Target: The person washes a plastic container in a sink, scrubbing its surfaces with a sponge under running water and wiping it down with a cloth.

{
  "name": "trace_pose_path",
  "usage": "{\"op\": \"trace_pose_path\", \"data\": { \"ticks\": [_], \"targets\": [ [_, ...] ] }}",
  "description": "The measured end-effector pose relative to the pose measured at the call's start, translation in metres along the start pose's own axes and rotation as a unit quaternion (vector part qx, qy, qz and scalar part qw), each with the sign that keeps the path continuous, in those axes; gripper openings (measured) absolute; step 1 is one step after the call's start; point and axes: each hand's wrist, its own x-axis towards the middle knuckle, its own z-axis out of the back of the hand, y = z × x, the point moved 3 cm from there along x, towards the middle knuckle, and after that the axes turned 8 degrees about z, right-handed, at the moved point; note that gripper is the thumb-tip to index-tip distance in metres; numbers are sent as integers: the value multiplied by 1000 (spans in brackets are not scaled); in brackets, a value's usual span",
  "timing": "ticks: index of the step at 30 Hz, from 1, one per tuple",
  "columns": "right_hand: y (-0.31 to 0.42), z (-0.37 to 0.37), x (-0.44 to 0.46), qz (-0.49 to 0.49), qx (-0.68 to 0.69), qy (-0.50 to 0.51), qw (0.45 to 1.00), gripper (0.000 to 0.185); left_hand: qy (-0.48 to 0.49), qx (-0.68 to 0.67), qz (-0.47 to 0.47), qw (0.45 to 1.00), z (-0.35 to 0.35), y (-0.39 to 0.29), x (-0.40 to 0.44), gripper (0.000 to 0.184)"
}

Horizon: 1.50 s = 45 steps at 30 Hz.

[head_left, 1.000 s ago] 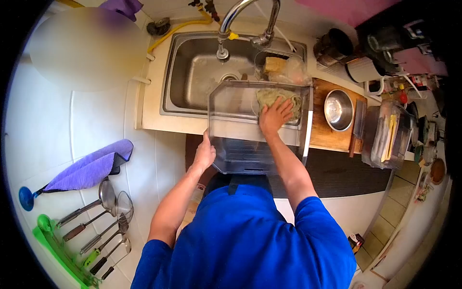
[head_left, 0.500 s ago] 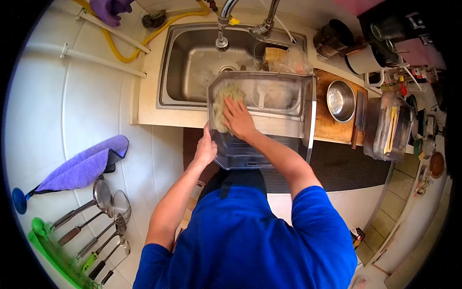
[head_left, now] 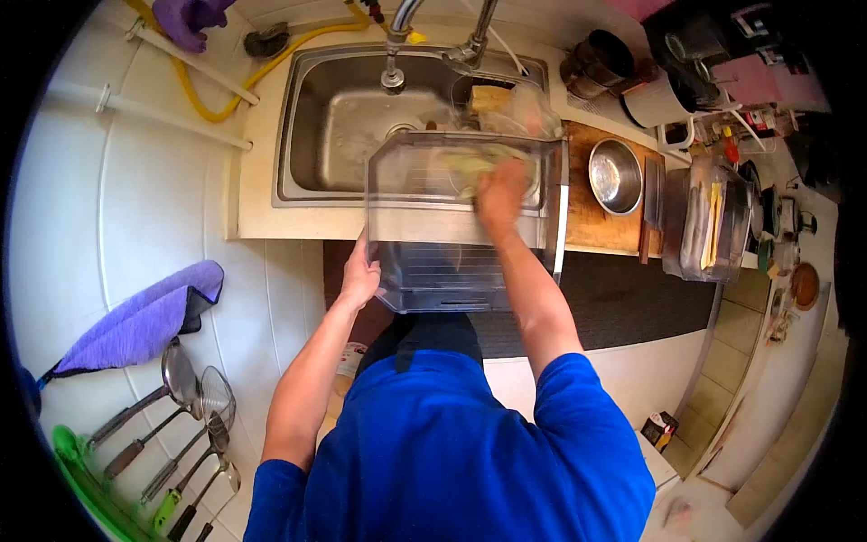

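Observation:
A clear, grey-tinted plastic fridge drawer (head_left: 433,299) with a white right edge is held tilted over the front of the sink. My left hand (head_left: 361,275) grips its left side, fingers wrapped partly out of sight behind the wall. Inside the drawer, my right hand (head_left: 502,194) presses a pale yellow-green cloth (head_left: 462,164) against the upper right part of the ribbed bottom. Motion smears both that hand and the cloth.
Behind the drawer lies a steel sink (head_left: 302,149) under a faucet (head_left: 392,77). To the right, a steel bowl (head_left: 616,176) rests on a wooden cutting board (head_left: 578,217), beside a clear plastic bin (head_left: 709,221). Ladles and strainers (head_left: 185,375) hang at left, below a purple cloth (head_left: 149,316).
My right hand has slid the cloth from the drawer's left side across to its upper right. My left hand keeps its hold on the left edge. The whole view has shifted slightly.

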Motion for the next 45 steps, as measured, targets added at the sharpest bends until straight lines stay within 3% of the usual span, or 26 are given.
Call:
{"op": "trace_pose_path", "data": {
  "ticks": [3,4,6,8,9,10,11,12,13,15,16,18,19,21,24,25,26,28,31,35,36,37,39,41,42,45],
  "targets": [
    [-28,-7,-1,-66,-7,-49,997,58,10,56,6,998,-3,-21,-16,87],
    [-14,-6,5,-63,-4,-47,997,58,6,69,10,998,-4,-26,-17,87],
    [20,-6,8,-153,-69,-46,985,54,0,80,21,997,-3,-21,-16,87],
    [61,-11,1,-62,33,47,996,50,-38,142,-46,988,-4,0,2,86],
    [85,-22,-12,35,33,-2,999,47,-50,165,-67,983,-4,14,13,85],
    [104,-44,-24,87,102,-9,991,49,-81,188,-151,967,-3,32,30,86],
    [133,-27,-35,223,69,57,971,51,-112,208,-232,944,-4,40,36,86],
    [149,-20,-50,268,115,98,952,53,-109,207,-228,945,-6,31,25,86],
    [153,-25,-64,299,116,104,942,56,-67,142,-137,978,-5,11,13,86],
    [142,-6,-90,380,85,212,896,55,-23,75,-48,996,-5,1,5,87],
    [128,1,-101,380,81,208,898,55,-26,101,-95,990,-3,-4,5,88],
    [95,9,-129,513,147,303,789,50,-3,69,-131,989,-3,-2,11,88],
    [77,16,-131,512,147,306,789,50,22,13,-118,993,-3,7,19,88],
    [52,27,-133,516,230,361,742,47,10,72,-143,987,-3,17,29,88],
    [46,42,-95,443,166,277,836,52,77,-34,39,996,-13,7,13,83],
    [47,45,-82,402,144,215,878,56,76,13,-1,997,-10,29,32,82],
    [55,36,-74,402,150,219,876,56,78,-3,15,997,-10,21,24,78],
    [79,23,-61,246,112,81,959,64,79,-18,35,996,-13,3,13,74],
    [114,-4,-92,320,177,122,923,73,89,-33,62,994,-16,0,13,61],
    [110,0,-146,369,308,328,813,59,96,-86,72,989,-19,-8,17,59],
    [101,8,-154,321,393,375,776,49,108,-93,87,986,-18,-8,16,60],
    [90,15,-153,320,389,375,779,49,120,-98,101,983,-17,-7,16,61],
    [73,23,-151,314,346,539,701,45,84,-99,40,991,-19,6,29,61],
    [68,35,-152,313,302,541,719,40,117,-77,137,981,-20,9,22,57],
    [64,43,-149,312,259,541,737,36,115,-87,127,981,-20,7,20,56],
    [41,50,-141,302,167,493,798,27,132,-74,102,983,-17,13,25,82]
  ]
}}
